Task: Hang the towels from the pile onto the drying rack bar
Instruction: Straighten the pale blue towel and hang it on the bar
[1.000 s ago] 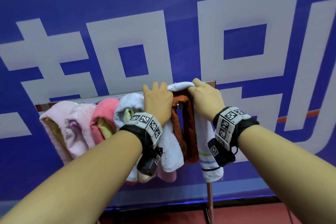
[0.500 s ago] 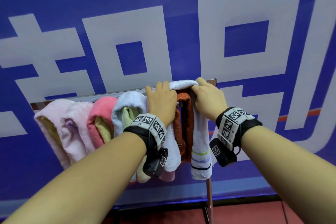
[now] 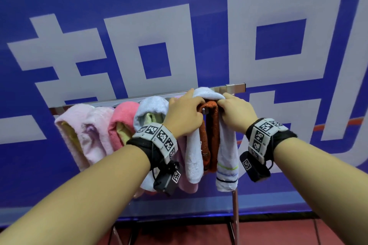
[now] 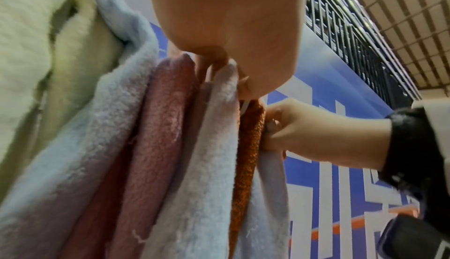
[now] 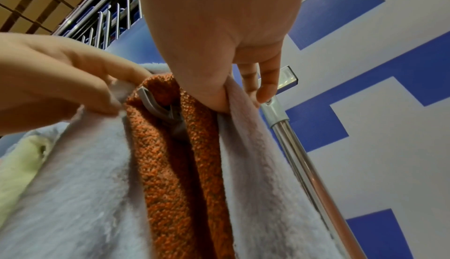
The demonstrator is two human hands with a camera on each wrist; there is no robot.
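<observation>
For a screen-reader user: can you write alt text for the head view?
Both hands, left hand and right hand, grip a pale blue towel draped over an orange towel on the rack bar, beside pink towels.

The rack bar [image 3: 229, 87] is mostly buried under towels, only its right end shows. Left hand [image 3: 184, 114] fingertips are tucked behind the pale blue towel [image 3: 207, 93], so the grip's hard to read. The orange towel [image 3: 210, 125] is half covered. The left wrist view's pretty blurry.
</observation>
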